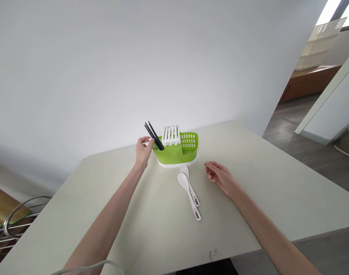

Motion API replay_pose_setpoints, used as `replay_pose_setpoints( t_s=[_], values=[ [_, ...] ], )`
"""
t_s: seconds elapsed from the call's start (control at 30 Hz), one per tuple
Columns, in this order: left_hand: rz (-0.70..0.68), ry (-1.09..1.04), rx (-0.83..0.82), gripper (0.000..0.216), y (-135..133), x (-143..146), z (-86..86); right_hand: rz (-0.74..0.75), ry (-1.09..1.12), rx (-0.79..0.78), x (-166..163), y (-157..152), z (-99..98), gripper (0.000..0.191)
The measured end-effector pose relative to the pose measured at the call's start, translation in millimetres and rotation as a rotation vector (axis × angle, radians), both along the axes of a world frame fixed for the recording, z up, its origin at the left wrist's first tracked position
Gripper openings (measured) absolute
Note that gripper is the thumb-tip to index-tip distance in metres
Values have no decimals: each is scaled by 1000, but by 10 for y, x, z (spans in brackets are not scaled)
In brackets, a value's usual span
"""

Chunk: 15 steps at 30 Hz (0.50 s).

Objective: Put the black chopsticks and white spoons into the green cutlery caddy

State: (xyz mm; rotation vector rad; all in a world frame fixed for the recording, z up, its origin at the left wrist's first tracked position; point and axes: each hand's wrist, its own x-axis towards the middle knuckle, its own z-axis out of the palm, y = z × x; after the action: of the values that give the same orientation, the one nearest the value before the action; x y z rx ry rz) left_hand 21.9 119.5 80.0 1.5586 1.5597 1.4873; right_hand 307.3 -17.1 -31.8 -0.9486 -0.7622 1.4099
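Note:
A green cutlery caddy (174,156) with a white base stands against the wall at the far side of the table. Black chopsticks (154,135) lean to the left in its left compartment. My left hand (143,152) is at the caddy's left end, closed in a pinch on a white piece that looks like a spoon (146,144), mostly hidden by the fingers. Two white spoons, a front spoon (189,194) and a back spoon (193,190), lie overlapping before the caddy. To their right, my right hand (218,176) hovers or rests with fingers curled and nothing visible inside.
A white slotted rack (171,135) sits across the middle of the caddy. The pale table (249,225) meets a white wall (134,68). A metal wire rack (16,221) with a wooden board (5,206) stands beyond the left edge. A grey cable crosses the bottom left.

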Motion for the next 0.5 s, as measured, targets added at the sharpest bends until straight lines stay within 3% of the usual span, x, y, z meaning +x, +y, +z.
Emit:
replay_pose_setpoints(
  t_s=[0.27, 0.37, 0.5],
  values=[
    [142, -153, 8, 29, -257, -11, -103, 0, 12, -7, 8, -10, -6, 46],
    [110, -110, 32, 24, -366, -3, -188, 3, 19, -12, 12, -15, -1, 46],
    [60, 49, 188, 22, -507, 48, -286, 11, 38, -17, 19, -12, -14, 44]
  ],
)
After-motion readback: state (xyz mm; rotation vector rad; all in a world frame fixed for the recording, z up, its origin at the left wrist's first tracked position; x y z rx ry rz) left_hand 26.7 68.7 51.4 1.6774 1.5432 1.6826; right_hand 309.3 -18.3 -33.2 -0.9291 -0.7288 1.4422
